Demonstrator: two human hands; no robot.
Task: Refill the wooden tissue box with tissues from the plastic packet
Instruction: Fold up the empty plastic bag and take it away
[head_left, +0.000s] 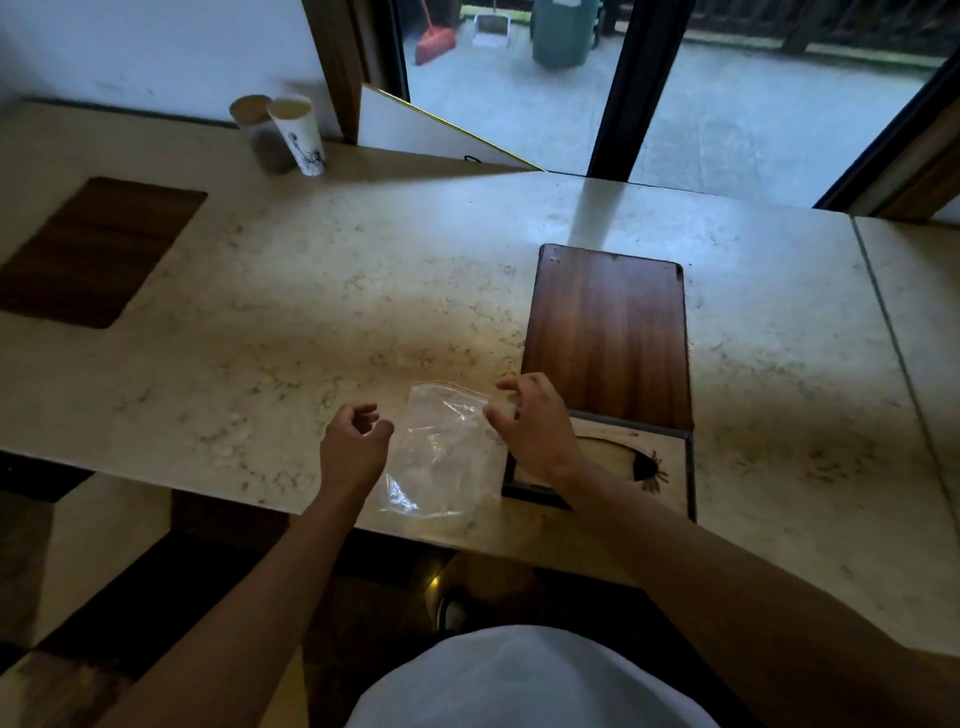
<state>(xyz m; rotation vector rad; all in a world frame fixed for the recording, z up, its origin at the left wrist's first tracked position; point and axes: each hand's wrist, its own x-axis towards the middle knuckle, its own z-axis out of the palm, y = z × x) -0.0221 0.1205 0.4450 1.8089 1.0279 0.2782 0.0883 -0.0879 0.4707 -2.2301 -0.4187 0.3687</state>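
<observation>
A clear plastic packet (447, 452) lies flat on the marble table near its front edge. It looks thin; I cannot tell whether tissues are inside. My right hand (530, 426) pinches the packet's upper right corner. My left hand (356, 441) hovers just left of the packet with curled fingers, holding nothing. The wooden tissue box (613, 338) stands right of the packet. Its dark wood side faces up, and its pale face with an oval slot (628, 462) points toward me, partly hidden by my right wrist.
Two paper cups (291, 135) stand at the back left by the wall. A dark wooden mat (93, 249) lies at the far left. A white board (436, 135) leans at the back against the glass door. The table's front edge (260, 506) runs under my forearms.
</observation>
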